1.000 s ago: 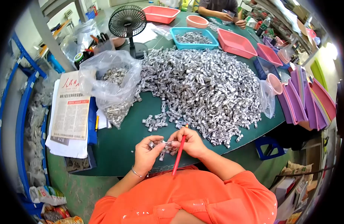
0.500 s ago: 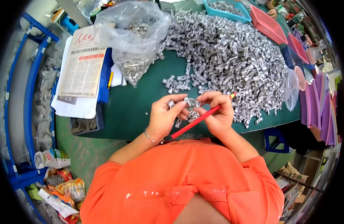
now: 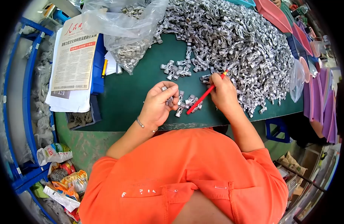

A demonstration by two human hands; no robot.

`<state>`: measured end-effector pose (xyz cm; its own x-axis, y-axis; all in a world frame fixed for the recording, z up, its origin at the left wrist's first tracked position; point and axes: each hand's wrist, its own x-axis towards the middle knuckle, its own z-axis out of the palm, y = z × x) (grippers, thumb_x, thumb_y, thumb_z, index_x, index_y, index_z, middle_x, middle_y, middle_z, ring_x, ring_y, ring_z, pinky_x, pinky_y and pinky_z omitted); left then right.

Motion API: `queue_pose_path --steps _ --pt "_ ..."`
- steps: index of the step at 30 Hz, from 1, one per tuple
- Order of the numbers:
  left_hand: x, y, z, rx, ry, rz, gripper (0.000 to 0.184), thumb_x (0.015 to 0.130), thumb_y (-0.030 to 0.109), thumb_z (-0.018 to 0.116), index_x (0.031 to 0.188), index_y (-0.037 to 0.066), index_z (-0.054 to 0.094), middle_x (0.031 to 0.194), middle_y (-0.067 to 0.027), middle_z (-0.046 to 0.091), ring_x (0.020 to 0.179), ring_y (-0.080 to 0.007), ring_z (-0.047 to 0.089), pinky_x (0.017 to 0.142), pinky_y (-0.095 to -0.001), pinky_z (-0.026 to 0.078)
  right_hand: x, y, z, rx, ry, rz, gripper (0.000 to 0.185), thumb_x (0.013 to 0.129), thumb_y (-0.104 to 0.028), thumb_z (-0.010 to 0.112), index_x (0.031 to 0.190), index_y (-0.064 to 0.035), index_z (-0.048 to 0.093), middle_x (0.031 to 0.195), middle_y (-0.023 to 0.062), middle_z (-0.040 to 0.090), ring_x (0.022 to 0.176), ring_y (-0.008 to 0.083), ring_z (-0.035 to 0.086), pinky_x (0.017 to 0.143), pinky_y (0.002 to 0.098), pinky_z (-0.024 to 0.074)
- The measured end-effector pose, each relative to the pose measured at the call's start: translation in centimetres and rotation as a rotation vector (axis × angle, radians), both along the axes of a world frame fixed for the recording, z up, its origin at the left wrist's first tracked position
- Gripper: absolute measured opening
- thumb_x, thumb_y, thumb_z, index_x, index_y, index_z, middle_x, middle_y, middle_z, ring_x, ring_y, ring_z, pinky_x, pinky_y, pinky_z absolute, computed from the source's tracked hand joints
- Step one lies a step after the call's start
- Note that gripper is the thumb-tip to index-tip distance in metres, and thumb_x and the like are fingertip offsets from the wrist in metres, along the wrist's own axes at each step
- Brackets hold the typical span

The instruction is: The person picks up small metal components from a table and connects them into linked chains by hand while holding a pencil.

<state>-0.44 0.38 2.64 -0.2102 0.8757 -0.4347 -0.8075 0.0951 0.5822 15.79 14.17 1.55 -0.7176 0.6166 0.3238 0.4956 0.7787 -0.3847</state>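
Note:
My left hand (image 3: 159, 102) is closed around a few small grey metal pieces (image 3: 170, 100), each with a ribbed collar and a looped end; the fingers partly hide them. My right hand (image 3: 223, 93) grips a slim red pen-like stick (image 3: 201, 99) with a yellow band near its top, the stick slanting down to the left. Its fingertips are at the near edge of the large heap of the same pieces (image 3: 235, 48); whether they pinch one is hidden. A few loose pieces (image 3: 188, 102) lie between the hands, and a small cluster (image 3: 175, 70) rests farther off on the green tabletop (image 3: 136, 108).
A clear plastic bag (image 3: 130, 44) of similar pieces stands left of the heap. Farther left lie a newspaper (image 3: 76, 52) on papers and a blue holder. Pink trays (image 3: 274, 15) line the far right, with purple sheets (image 3: 321, 99) nearby. Part of another person's hand shows at the top right.
My hands have moved apart. The right hand, with the red stick, has reached forward to the heap's edge; the left has drawn slightly left, closed on pieces. The view has shifted a little.

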Motion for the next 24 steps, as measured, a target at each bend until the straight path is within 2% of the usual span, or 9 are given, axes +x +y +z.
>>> queue_pose_path --steps 2,3,6,7,12,14,16,18,24 --pt "0.2 -0.1 -0.1 -0.012 0.053 0.007 0.009 0.084 0.010 0.055 0.089 0.004 0.051 0.072 -0.0025 0.050 0.059 -0.0088 0.048 0.048 -0.0213 0.039 0.4 0.2 -0.6 -0.145 0.057 0.019 0.017 0.066 0.001 0.060 0.071 -0.0036 0.044 0.067 0.0128 0.055 0.065 0.0362 0.054 0.056 0.0410 0.0440" --pt "0.2 0.0 -0.2 0.006 0.140 -0.029 0.011 0.083 0.010 0.056 0.090 0.003 0.051 0.072 -0.0030 0.051 0.059 -0.0091 0.049 0.048 -0.0217 0.041 0.4 0.2 -0.6 -0.348 0.196 0.069 0.022 0.065 0.003 0.062 0.068 -0.0034 0.041 0.070 0.0124 0.058 0.063 0.0320 0.056 0.054 0.0360 0.0448" --pt "0.7 0.4 -0.3 -0.010 0.270 -0.114 0.016 0.081 0.012 0.060 0.090 0.001 0.052 0.068 -0.0031 0.053 0.055 -0.0081 0.051 0.047 -0.0208 0.043 -0.4 -1.2 1.2 -0.509 0.367 0.151 0.027 0.065 0.005 0.064 0.066 -0.0036 0.039 0.071 0.0107 0.059 0.060 0.0261 0.057 0.053 0.0310 0.0444" --pt "0.8 0.6 -0.2 -0.030 0.315 -0.171 0.019 0.080 0.013 0.063 0.089 0.000 0.053 0.065 -0.0026 0.054 0.051 -0.0068 0.050 0.045 -0.0195 0.044 -0.6 -1.6 1.6 -0.502 0.364 0.189 0.027 0.066 0.006 0.064 0.065 -0.0042 0.039 0.072 0.0093 0.059 0.061 0.0216 0.056 0.053 0.0285 0.0436" --pt "0.9 0.6 0.3 -0.024 0.424 -0.230 0.016 0.079 0.008 0.063 0.089 -0.003 0.055 0.068 -0.0055 0.057 0.053 -0.0079 0.052 0.046 -0.0208 0.045 -0.8 -2.0 2.1 -0.318 0.400 0.426 0.026 0.067 0.004 0.066 0.068 -0.0057 0.041 0.080 0.0123 0.060 0.073 0.0204 0.057 0.061 0.0292 0.0443" --pt "0.8 0.3 0.0 0.018 0.524 -0.206 0.017 0.079 0.005 0.062 0.093 -0.003 0.056 0.068 -0.0052 0.057 0.055 -0.0076 0.053 0.049 -0.0207 0.046 -0.5 -2.1 1.8 -0.676 0.540 0.336 0.026 0.067 0.002 0.067 0.070 -0.0054 0.042 0.084 0.0119 0.060 0.074 0.0172 0.056 0.065 0.0296 0.0452" --pt "0.8 0.1 0.3 0.028 0.579 -0.209 0.018 0.079 0.003 0.061 0.094 -0.004 0.056 0.070 -0.0051 0.057 0.057 -0.0074 0.054 0.051 -0.0200 0.046 -0.3 -2.1 1.6 -0.739 0.538 0.281 0.024 0.070 0.002 0.065 0.073 -0.0051 0.042 0.089 0.0127 0.059 0.074 0.0140 0.055 0.066 0.0273 0.0461" --pt "0.9 -0.1 0.4 0.036 0.632 -0.209 0.018 0.079 0.002 0.061 0.095 -0.004 0.056 0.073 -0.0049 0.057 0.059 -0.0071 0.054 0.053 -0.0194 0.046 0.0 -2.2 1.0 -1.291 0.594 0.138 0.022 0.074 0.003 0.062 0.075 -0.0044 0.042 0.090 0.0148 0.059 0.074 0.0134 0.055 0.065 0.0250 0.0461" --pt "1.3 -0.2 0.7 0.214 0.860 -0.133 0.018 0.076 -0.002 0.063 0.092 -0.005 0.057 0.084 -0.0046 0.053 0.065 -0.0075 0.055 0.056 -0.0180 0.045 0.1 -2.8 -0.1 -1.192 0.742 0.244 0.024 0.072 0.009 0.060 0.073 -0.0050 0.040 0.089 0.0152 0.058 0.074 0.0111 0.055 0.064 0.0223 0.0477"
